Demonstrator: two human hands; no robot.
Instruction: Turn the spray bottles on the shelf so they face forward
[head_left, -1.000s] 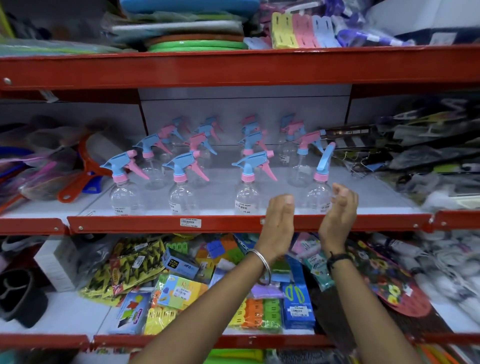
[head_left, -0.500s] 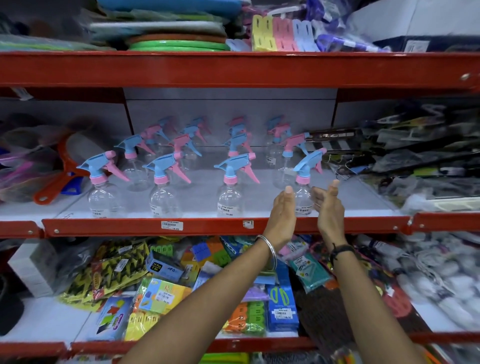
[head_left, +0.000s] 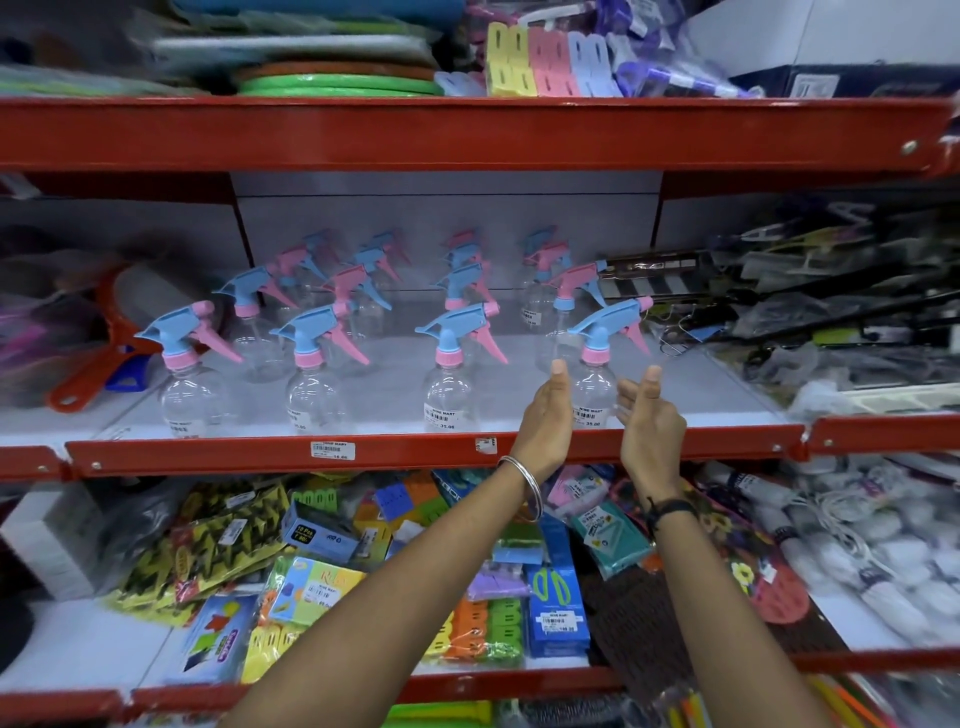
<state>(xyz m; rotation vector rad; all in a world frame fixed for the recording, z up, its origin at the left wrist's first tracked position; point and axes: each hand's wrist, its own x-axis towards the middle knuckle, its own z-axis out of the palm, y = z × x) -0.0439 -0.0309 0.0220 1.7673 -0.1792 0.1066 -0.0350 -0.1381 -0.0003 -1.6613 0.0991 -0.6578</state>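
Note:
Several clear spray bottles with blue and pink trigger heads stand in rows on the middle shelf (head_left: 395, 453). The front row holds bottles at the left (head_left: 188, 400), centre-left (head_left: 313, 397) and centre (head_left: 450, 392). The front right bottle (head_left: 594, 387) stands upright, its blue head reaching left and its pink trigger to the right, like its neighbours. My left hand (head_left: 545, 423) and my right hand (head_left: 649, 423) flank this bottle's body, fingers apart, thumbs up. Neither hand grips it; the left palm is very close to its side.
A red-handled brush (head_left: 98, 358) lies left of the bottles, and dark packaged goods (head_left: 810, 306) crowd the shelf's right end. The red upper shelf (head_left: 467, 132) hangs above. Below, colourful packets (head_left: 322, 577) fill the lower shelf.
The front right bottle's head has turned from pointing away to lying sideways like the others. Both hands have loosened off the bottle and dropped slightly toward the shelf edge.

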